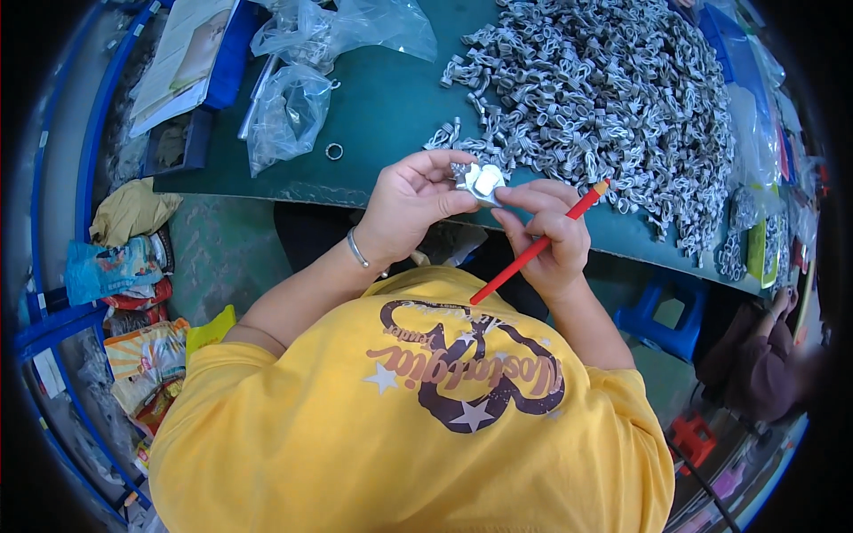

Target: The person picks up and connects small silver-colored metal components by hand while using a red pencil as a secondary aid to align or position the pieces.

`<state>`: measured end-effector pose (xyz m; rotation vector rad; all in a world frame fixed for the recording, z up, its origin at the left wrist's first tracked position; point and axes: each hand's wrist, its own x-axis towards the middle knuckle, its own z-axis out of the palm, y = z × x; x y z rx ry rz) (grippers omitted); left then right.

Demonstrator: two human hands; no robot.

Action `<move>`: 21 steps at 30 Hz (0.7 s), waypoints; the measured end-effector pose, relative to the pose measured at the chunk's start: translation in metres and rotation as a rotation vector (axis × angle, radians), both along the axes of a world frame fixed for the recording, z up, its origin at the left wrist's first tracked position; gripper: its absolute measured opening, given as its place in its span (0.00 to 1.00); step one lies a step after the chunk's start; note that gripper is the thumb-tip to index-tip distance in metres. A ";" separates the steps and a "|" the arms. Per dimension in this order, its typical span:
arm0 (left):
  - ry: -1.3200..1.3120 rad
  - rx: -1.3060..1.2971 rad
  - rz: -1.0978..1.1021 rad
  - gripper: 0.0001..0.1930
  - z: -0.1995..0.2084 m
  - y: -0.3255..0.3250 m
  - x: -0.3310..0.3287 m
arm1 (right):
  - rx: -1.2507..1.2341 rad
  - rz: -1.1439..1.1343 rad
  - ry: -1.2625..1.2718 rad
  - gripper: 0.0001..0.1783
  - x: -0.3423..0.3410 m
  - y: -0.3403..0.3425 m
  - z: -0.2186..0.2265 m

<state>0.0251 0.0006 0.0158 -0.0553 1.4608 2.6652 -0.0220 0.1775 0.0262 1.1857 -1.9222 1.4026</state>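
My left hand pinches a small shiny silver metal part between thumb and fingers, just above the near edge of the green table. Bright glare hides the part's exact shape. My right hand is closed around a red pencil, which slants across the palm with its light tip up and to the right. The thumb and forefinger of that hand reach the metal part's right side. Just beyond both hands spreads a large heap of looped grey metal pieces.
On the green table lie a small dark ring and clear plastic bags. Papers rest over a blue bin at left. A blue stool stands under the table at right, near another person's dark sleeve. Snack packets crowd the left rack.
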 end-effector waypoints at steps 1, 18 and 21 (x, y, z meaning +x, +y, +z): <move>-0.022 -0.007 -0.002 0.20 0.000 -0.001 0.001 | 0.002 0.003 0.001 0.21 0.001 -0.001 0.000; 0.077 -0.015 0.050 0.22 0.005 -0.002 0.003 | -0.016 -0.101 -0.004 0.21 0.005 -0.008 -0.001; 0.127 -0.027 0.088 0.22 0.006 0.000 0.003 | -0.005 -0.096 0.019 0.21 0.005 -0.009 -0.003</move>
